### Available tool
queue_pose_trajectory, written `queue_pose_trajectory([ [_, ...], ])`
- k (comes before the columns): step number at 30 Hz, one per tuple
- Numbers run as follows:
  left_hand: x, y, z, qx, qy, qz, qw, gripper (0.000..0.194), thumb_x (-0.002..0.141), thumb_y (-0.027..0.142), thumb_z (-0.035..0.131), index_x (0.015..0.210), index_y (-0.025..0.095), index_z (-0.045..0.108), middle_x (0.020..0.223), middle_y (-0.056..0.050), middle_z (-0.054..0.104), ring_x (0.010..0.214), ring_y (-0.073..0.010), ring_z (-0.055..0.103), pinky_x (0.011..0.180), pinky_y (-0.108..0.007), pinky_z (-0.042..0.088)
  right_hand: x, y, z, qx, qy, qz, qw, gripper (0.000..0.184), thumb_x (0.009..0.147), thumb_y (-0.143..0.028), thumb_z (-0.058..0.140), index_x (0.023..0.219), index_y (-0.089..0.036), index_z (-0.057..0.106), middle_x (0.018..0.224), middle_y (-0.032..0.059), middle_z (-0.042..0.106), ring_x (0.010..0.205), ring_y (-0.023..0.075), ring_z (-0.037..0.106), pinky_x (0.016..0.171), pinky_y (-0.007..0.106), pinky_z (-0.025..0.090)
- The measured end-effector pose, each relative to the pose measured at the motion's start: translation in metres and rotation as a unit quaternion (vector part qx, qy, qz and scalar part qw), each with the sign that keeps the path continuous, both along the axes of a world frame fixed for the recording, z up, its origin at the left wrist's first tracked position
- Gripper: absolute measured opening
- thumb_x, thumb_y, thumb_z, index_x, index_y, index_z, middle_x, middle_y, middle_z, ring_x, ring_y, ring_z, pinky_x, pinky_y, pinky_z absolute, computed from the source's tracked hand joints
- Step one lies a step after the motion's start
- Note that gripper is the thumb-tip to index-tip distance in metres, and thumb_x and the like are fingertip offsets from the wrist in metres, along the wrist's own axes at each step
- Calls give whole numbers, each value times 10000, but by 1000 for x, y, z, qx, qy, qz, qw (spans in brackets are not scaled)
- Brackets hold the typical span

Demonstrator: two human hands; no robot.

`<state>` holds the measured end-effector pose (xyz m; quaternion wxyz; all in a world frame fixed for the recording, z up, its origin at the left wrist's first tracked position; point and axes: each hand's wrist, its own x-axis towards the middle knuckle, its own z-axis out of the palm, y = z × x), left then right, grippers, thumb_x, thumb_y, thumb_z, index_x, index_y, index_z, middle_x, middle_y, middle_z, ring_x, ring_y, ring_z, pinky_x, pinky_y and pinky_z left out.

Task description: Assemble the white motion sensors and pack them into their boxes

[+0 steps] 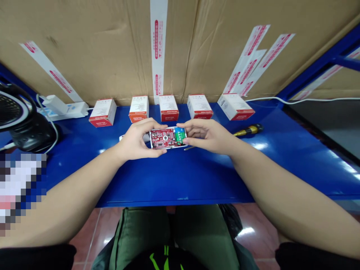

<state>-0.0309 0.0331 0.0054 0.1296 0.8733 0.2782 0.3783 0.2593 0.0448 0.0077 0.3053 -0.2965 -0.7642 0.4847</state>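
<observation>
My left hand (136,140) is closed round the left end of an opened white detector, thumb below and fingers above. A red circuit board (159,139) lies face up in its casing. At the right end sits a green and blue battery (179,135). My right hand (208,135) pinches that end, fingertips at the battery's right edge and thumb at its lower corner; whether it grips battery or casing too is unclear. A white piece (121,138) lies partly hidden behind my left hand. Right of my right hand is a yellow and black screwdriver (249,130), its shaft partly hidden.
Several red and white boxes (168,105) stand in a row along the back of the blue table (174,180). A black fan (25,116) and a white power strip (75,110) are at left. Cardboard (112,48) walls the back. A blurred-out rectangle (22,183) is at lower left.
</observation>
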Motion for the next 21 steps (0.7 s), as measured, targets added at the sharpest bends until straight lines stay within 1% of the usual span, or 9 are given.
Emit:
queue_pose_trajectory([
  [4, 1, 1, -2, -8, 21, -17, 1000, 494, 798, 448, 909, 1180, 191, 729, 1099, -94, 812, 918, -229, 765, 859, -391, 634, -6, -6, 5, 29, -47, -24, 998, 371, 841, -362, 816, 1137, -236, 633, 866, 1, 755, 783, 186, 750, 717, 356, 647],
  [7, 2, -1, -2, -24, 61, -28, 997, 493, 821, 449, 889, 1210, 194, 725, 1119, -95, 811, 954, -239, 768, 903, -405, 619, 8, -12, 22, 113, -153, -63, 980, 321, 857, -351, 779, 1137, -236, 669, 888, 34, 781, 742, 197, 733, 648, 346, 580],
  [9, 3, -1, -1, -36, 94, -35, 994, 500, 818, 462, 887, 1211, 195, 729, 1119, -95, 811, 970, -252, 769, 924, -419, 605, 31, -13, 37, 171, -225, -123, 951, 237, 884, -356, 755, 1083, -229, 730, 927, 79, 798, 735, 208, 714, 631, 361, 537],
  [12, 4, -1, -1, -47, 127, -50, 990, 483, 811, 472, 886, 1174, 193, 730, 1083, -85, 807, 950, -260, 765, 909, -418, 587, 81, -6, 52, 183, -324, -266, 889, 71, 901, -268, 748, 960, -251, 783, 709, 52, 741, 584, 186, 616, 599, 376, 487],
  [13, 4, -1, -1, -50, 134, -53, 988, 472, 814, 473, 883, 1160, 192, 728, 1067, -80, 804, 932, -256, 761, 900, -414, 583, 98, -3, 53, 172, -368, -312, 859, 85, 859, -198, 775, 921, -253, 792, 700, 57, 738, 573, 190, 607, 623, 399, 495],
  [15, 5, -1, -1, -51, 145, -63, 986, 461, 825, 475, 880, 1144, 180, 724, 1030, -74, 792, 892, -245, 745, 878, -401, 578, 126, 3, 49, 145, -436, -325, 827, 244, 705, -45, 855, 823, -251, 799, 818, 109, 784, 704, 238, 678, 761, 465, 541],
  [17, 7, -2, -1, -51, 157, -71, 984, 458, 830, 476, 882, 1130, 168, 723, 1000, -71, 773, 867, -238, 724, 860, -388, 575, 148, 7, 42, 114, -447, -303, 834, 332, 606, 14, 891, 784, -251, 797, 940, 160, 811, 834, 291, 729, 859, 504, 560],
  [18, 7, -3, -1, -51, 163, -73, 983, 455, 831, 475, 883, 1123, 166, 723, 992, -69, 763, 864, -237, 715, 857, -385, 574, 157, 7, 40, 99, -434, -287, 848, 340, 617, 15, 877, 802, -260, 801, 972, 165, 820, 860, 297, 742, 863, 503, 568],
  [21, 10, -5, -1, -65, 175, -69, 980, 424, 843, 470, 871, 1106, 177, 714, 983, -57, 740, 866, -233, 694, 873, -381, 572, 178, -1, 40, 71, -397, -246, 881, 284, 692, -26, 821, 766, -298, 790, 852, 117, 824, 736, 244, 744, 763, 443, 585],
])
